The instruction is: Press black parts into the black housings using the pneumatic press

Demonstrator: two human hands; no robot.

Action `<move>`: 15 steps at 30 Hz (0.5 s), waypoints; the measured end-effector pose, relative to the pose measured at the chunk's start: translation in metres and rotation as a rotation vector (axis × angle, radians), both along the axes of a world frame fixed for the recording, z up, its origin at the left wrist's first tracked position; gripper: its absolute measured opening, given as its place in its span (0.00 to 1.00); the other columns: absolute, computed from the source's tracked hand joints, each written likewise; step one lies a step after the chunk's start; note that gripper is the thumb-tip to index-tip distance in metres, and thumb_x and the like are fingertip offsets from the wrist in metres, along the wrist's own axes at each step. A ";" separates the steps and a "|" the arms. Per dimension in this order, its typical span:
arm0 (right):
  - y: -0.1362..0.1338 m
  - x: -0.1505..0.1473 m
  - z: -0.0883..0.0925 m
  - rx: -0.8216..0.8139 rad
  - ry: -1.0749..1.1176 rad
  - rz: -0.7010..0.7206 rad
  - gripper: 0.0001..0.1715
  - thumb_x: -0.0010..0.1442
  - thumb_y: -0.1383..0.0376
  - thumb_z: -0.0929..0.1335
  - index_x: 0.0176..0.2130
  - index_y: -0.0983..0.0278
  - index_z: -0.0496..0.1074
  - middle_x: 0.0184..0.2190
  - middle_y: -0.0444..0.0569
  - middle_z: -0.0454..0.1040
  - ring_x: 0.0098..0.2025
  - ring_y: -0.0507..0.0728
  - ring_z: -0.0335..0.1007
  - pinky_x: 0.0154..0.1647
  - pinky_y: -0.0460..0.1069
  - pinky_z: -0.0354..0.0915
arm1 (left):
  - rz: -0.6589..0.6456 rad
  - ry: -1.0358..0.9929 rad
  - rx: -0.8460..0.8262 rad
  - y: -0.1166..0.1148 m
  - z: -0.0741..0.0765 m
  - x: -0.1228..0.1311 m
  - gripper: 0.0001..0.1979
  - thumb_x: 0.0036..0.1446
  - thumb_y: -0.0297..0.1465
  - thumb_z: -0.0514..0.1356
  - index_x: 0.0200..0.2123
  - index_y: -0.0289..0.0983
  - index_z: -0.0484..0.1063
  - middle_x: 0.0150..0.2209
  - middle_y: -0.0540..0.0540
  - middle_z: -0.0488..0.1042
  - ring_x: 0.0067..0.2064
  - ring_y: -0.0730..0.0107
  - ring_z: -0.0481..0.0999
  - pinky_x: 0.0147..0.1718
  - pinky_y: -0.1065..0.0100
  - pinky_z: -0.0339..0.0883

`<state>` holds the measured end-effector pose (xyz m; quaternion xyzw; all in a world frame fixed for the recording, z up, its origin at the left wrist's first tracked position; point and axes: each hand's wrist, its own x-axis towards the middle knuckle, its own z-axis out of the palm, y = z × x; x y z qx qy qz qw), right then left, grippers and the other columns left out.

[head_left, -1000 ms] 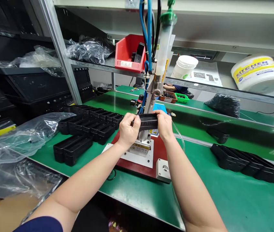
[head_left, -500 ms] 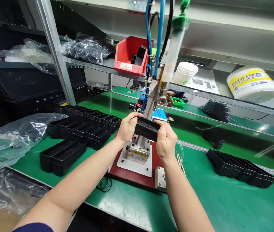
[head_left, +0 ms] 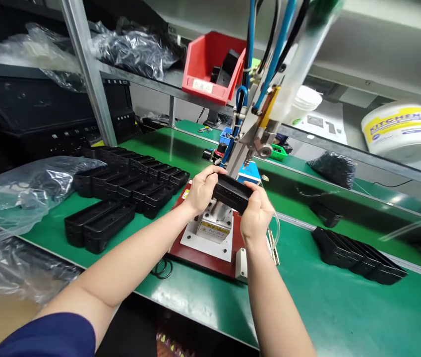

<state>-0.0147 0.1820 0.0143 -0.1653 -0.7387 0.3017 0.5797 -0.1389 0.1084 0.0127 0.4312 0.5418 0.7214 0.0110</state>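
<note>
Both hands hold a black plastic housing (head_left: 231,194), a long, open box shape, in front of the bench press (head_left: 249,144). My left hand (head_left: 205,189) is closed on its left end, thumb on the near side. At the right end, my right hand (head_left: 258,210) grips it with the fingers curled behind. The press's metal base block (head_left: 215,228) sits just below the part, on a white plate over a dark red board (head_left: 228,267). Whether the housing touches the press cannot be made out.
Rows of black housings (head_left: 98,223) cover the bench's left side; several more (head_left: 355,255) lie at the right. Clear plastic film (head_left: 28,193) hangs over the left edge. Black rings (head_left: 162,268) lie near the front. A red bin (head_left: 210,67) and a white tub (head_left: 401,131) stand on the shelf.
The view has shifted and tilted, so the press top leans further right. The housing stays in both hands and shows more of its near side.
</note>
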 end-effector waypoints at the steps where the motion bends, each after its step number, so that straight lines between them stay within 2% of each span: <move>1: -0.001 0.000 0.001 -0.026 -0.006 0.006 0.23 0.66 0.56 0.57 0.42 0.65 0.75 0.40 0.49 0.76 0.43 0.56 0.71 0.44 0.50 0.64 | 0.003 -0.005 -0.013 0.000 0.001 0.000 0.17 0.59 0.35 0.48 0.39 0.35 0.74 0.38 0.46 0.75 0.39 0.66 0.71 0.40 0.69 0.63; 8: 0.006 -0.001 0.015 -0.176 -0.079 0.082 0.22 0.60 0.57 0.58 0.38 0.62 0.76 0.38 0.47 0.77 0.42 0.56 0.70 0.46 0.50 0.63 | 0.200 -0.017 -0.087 0.004 0.010 0.006 0.16 0.56 0.28 0.44 0.33 0.36 0.72 0.36 0.45 0.75 0.38 0.65 0.71 0.38 0.69 0.62; 15: 0.006 -0.004 0.022 -0.202 -0.068 0.041 0.22 0.59 0.56 0.57 0.36 0.62 0.76 0.36 0.46 0.77 0.40 0.56 0.70 0.42 0.49 0.63 | 0.273 -0.026 -0.091 0.007 0.017 0.009 0.16 0.55 0.27 0.45 0.31 0.36 0.73 0.33 0.46 0.76 0.36 0.65 0.71 0.35 0.68 0.62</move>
